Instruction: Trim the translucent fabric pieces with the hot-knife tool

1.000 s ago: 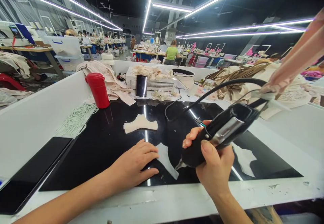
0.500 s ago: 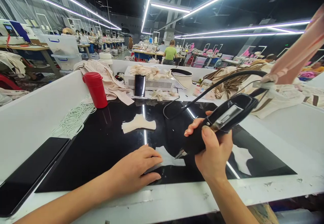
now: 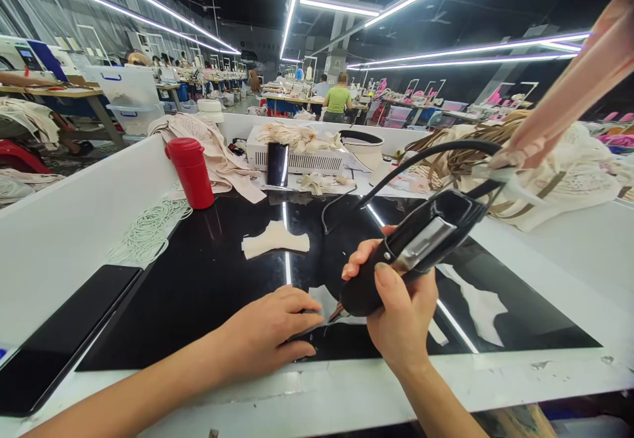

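My right hand [image 3: 403, 316] grips a black corded hand tool [image 3: 411, 246] with a metal plate on its body and a small tip pointing down and left. The tip meets a thin pale fabric piece [image 3: 324, 299] lying on the glossy black work surface [image 3: 208, 279]. My left hand [image 3: 265, 332] lies flat on that surface, its fingers pressing the left edge of the piece right beside the tip. Another cream cut piece [image 3: 275, 241] rests farther back, apart from both hands.
A red flask [image 3: 191, 172] stands at the back left beside a pile of white elastic loops [image 3: 148, 230]. A dark phone [image 3: 54, 335] lies near left. A white box unit [image 3: 297, 157], a bowl [image 3: 361, 147] and fabric heaps [image 3: 559, 174] line the back. Other people work at distant tables.
My right hand has carried the tool leftward, so its tip now sits close against my left fingers. The left hand has stayed pressed on the piece.
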Motion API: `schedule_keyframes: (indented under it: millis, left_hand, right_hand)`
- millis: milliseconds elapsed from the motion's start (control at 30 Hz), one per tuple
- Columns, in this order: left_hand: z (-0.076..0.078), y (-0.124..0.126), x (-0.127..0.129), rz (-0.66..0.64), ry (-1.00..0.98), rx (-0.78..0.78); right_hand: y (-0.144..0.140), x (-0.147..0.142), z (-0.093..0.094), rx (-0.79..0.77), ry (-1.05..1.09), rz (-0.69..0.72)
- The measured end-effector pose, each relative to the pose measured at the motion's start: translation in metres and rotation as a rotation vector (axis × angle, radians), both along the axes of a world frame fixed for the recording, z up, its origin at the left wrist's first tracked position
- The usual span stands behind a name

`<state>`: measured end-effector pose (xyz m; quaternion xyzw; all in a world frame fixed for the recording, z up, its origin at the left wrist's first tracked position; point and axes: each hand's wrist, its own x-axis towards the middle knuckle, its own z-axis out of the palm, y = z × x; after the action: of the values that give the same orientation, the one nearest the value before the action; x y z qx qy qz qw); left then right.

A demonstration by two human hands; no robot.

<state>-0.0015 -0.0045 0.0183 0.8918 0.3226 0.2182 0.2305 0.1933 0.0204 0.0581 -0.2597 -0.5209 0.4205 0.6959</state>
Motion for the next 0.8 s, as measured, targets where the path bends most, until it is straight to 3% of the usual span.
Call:
schedule_keyframes:
  millis: [467,800]
  left_hand:
    - [0.007,0.01,-0.005,-0.043,0.006,0.024]
    - [0.015,0.011,-0.012,-0.061,0.086,-0.165]
  right_hand:
    - [0.0,0.0,0.003,-0.007,-0.032,0.01]
    - [0.002,0.001,0.002,0.008,-0.015,0.016]
